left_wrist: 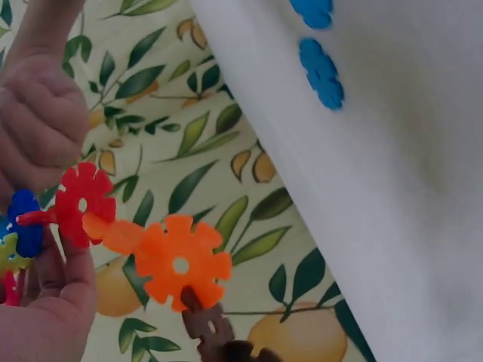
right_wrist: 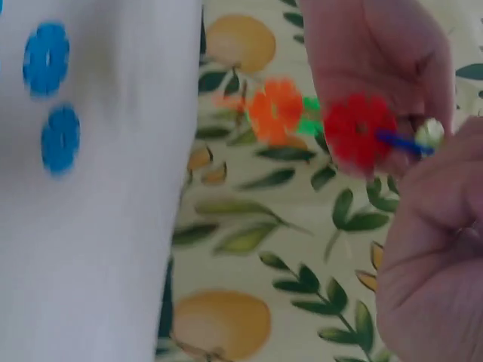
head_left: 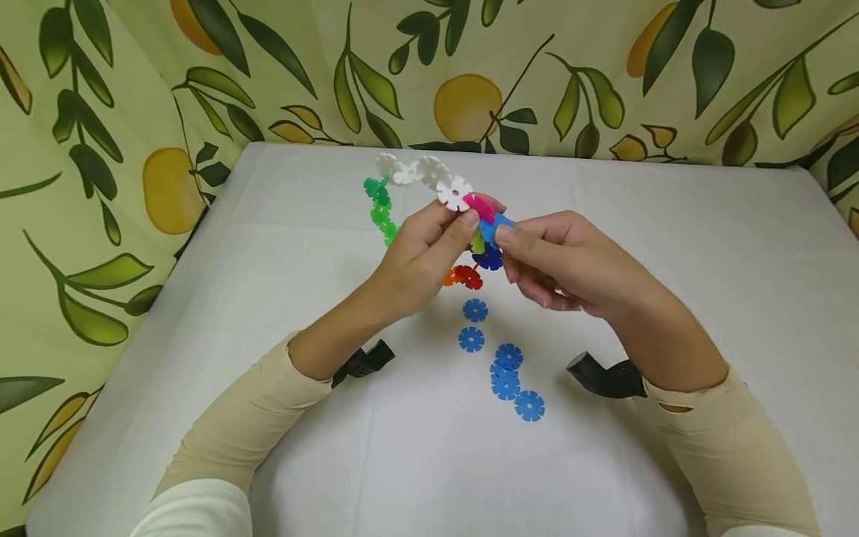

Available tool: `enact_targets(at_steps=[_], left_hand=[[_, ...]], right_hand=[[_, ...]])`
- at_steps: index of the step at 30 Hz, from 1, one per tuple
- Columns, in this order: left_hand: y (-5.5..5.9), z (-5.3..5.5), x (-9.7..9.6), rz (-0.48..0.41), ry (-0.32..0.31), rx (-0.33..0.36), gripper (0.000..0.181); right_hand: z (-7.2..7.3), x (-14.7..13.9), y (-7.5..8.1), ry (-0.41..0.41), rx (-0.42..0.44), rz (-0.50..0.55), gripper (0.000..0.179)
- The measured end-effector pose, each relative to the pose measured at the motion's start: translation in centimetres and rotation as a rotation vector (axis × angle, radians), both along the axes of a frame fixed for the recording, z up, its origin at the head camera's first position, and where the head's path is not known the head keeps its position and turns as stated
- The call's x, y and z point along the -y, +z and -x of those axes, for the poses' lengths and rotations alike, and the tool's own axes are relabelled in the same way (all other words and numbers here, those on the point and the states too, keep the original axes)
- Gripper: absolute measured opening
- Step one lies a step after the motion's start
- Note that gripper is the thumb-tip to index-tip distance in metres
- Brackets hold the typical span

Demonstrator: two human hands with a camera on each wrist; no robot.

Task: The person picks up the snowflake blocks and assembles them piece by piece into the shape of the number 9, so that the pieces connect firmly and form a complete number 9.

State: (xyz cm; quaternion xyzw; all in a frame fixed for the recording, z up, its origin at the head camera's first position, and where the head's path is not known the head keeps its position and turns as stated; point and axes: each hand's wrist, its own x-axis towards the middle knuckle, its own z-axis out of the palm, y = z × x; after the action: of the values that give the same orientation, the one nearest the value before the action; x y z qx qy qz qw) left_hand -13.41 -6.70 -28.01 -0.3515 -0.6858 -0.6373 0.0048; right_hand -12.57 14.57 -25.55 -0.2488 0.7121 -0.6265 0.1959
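Note:
A chain of slotted plastic flower discs hangs between both hands above the table. My left hand (head_left: 419, 257) pinches it at a pink disc (head_left: 479, 206) between thumb and fingers. The fingers of my right hand (head_left: 573, 261) pinch a light blue disc (head_left: 495, 226) right beside the pink one. White discs (head_left: 455, 193) and green discs (head_left: 382, 212) loop away behind the left hand. Below the fingers hang a dark blue disc (head_left: 488, 257) and a red disc (head_left: 469, 277). In the left wrist view, an orange disc (left_wrist: 185, 260) and brown discs (left_wrist: 211, 328) follow the red.
Several loose blue discs (head_left: 530, 406) lie on the white-covered table (head_left: 416, 462) under the hands, two of them overlapping. Black mounts (head_left: 607, 377) stick out from both wrists. A leaf-and-fruit patterned cloth (head_left: 376, 82) hangs behind the table and on its left.

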Motion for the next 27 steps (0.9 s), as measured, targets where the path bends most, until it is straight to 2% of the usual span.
enact_targets(at_steps=[2, 4, 5, 7, 9, 10, 12, 15, 19, 22, 25, 27], left_hand=[[0.1, 0.0, 0.1, 0.003, -0.002, 0.080, 0.033], [0.3, 0.0, 0.1, -0.019, -0.010, 0.187, 0.034], [0.3, 0.1, 0.2, -0.034, -0.011, 0.245, 0.035], [0.4, 0.1, 0.2, -0.055, 0.004, 0.353, 0.036], [0.6, 0.0, 0.2, -0.078, 0.015, 0.425, 0.037], [0.6, 0.0, 0.1, -0.091, 0.015, 0.452, 0.038], [0.7, 0.1, 0.0, -0.131, 0.007, 0.500, 0.042], [0.7, 0.3, -0.2, -0.228, -0.015, 0.582, 0.049], [0.5, 0.5, -0.2, -0.345, -0.027, 0.675, 0.052], [0.4, 0.5, -0.2, -0.381, -0.064, 0.695, 0.050], [0.3, 0.4, 0.0, -0.390, -0.102, 0.687, 0.048], [0.3, 0.4, 0.1, -0.387, -0.099, 0.692, 0.047]], right_hand=[[-0.1, 0.0, 0.3, -0.115, -0.191, -0.132, 0.029], [-0.4, 0.0, 0.5, -0.213, -0.386, -0.230, 0.013], [-0.6, 0.1, 0.5, -0.255, -0.475, -0.264, 0.017], [-0.9, 0.5, 0.6, -0.307, -0.630, -0.342, 0.046], [-1.2, 0.9, 0.4, -0.324, -0.736, -0.402, 0.063], [-1.3, 1.2, 0.3, -0.346, -0.775, -0.428, 0.066], [-1.3, 1.5, 0.0, -0.398, -0.822, -0.443, 0.059], [-1.2, 1.8, -0.7, -0.470, -0.856, -0.398, 0.045], [-0.9, 2.1, -1.4, -0.479, -0.936, -0.327, 0.040], [-0.7, 2.4, -1.9, -0.460, -0.979, -0.271, 0.042], [-0.5, 2.5, -2.2, -0.454, -0.984, -0.215, 0.044], [-0.5, 2.5, -2.3, -0.440, -0.997, -0.211, 0.049]])
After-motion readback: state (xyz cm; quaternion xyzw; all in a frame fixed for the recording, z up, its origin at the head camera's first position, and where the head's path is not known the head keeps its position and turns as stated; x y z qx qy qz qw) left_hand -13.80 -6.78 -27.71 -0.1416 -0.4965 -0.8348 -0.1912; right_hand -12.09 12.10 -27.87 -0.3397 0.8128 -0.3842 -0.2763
